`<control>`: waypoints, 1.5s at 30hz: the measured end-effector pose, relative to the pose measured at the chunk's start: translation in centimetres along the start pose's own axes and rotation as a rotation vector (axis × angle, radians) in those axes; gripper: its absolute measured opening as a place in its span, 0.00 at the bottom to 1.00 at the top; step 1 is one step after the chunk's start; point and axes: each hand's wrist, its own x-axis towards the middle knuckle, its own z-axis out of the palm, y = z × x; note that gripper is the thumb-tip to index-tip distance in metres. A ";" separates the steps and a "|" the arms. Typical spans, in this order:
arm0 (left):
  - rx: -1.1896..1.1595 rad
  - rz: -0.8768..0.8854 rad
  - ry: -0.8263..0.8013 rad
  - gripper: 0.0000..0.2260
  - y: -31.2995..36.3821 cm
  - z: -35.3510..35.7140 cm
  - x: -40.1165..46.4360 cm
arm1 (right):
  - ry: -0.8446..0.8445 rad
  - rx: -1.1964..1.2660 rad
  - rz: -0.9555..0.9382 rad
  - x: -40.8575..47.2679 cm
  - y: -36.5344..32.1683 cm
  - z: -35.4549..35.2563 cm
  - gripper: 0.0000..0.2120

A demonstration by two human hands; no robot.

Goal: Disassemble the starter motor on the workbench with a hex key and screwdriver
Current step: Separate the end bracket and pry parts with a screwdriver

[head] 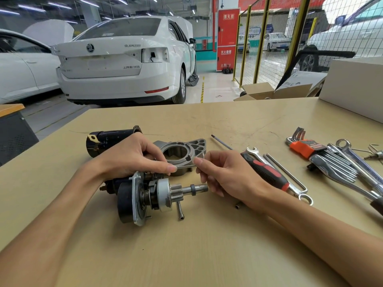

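The white car (124,59) reads "SUPERB"; the red cabinet (228,38) reads "消火栓".

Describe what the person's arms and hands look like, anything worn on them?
Both hands, the left hand and the right hand, are bare: no gloves, rings, watch or wristband show. Both forearms are uncovered right to the frame's lower edge, so no sleeve is visible. The fingernails are short and unpainted.

bright overhead light, maybe edge distortion
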 end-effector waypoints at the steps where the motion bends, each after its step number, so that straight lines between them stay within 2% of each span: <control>1: -0.001 -0.001 -0.009 0.15 0.0 0.0 0.0 | 0.003 -0.009 -0.011 0.0 0.0 0.0 0.13; 6: -0.002 0.001 -0.028 0.12 -0.2 -0.1 0.1 | 0.009 -0.008 -0.004 0.0 0.0 0.0 0.13; 12: 0.009 0.014 -0.011 0.16 -0.2 0.0 0.2 | -0.041 0.141 0.123 0.0 -0.6 0.0 0.29; 17: 0.002 0.010 -0.007 0.15 -0.2 0.0 0.1 | -0.045 0.096 0.152 0.1 -0.5 -0.2 0.21; 21: -0.001 0.006 -0.004 0.15 -0.4 0.0 0.2 | -0.068 0.110 0.161 0.2 -0.5 -0.5 0.11; 33: 0.010 0.011 -0.026 0.15 -0.3 0.0 0.2 | -0.040 0.055 0.074 0.1 -0.1 -0.2 0.13; 36: 0.017 0.019 -0.012 0.16 -0.3 0.0 0.1 | -0.025 0.034 0.082 0.1 0.1 -0.2 0.10; 41: -0.003 0.035 -0.007 0.14 -0.4 -0.1 0.1 | 0.136 -0.028 0.194 0.5 0.4 -0.2 0.04; 42: -0.001 0.032 -0.005 0.15 -0.4 -0.1 0.1 | 0.144 -0.029 0.209 0.5 0.4 -0.3 0.05; 45: 0.005 0.028 0.008 0.16 -0.4 0.0 0.2 | 0.090 0.028 0.215 0.3 0.1 -0.2 0.16</control>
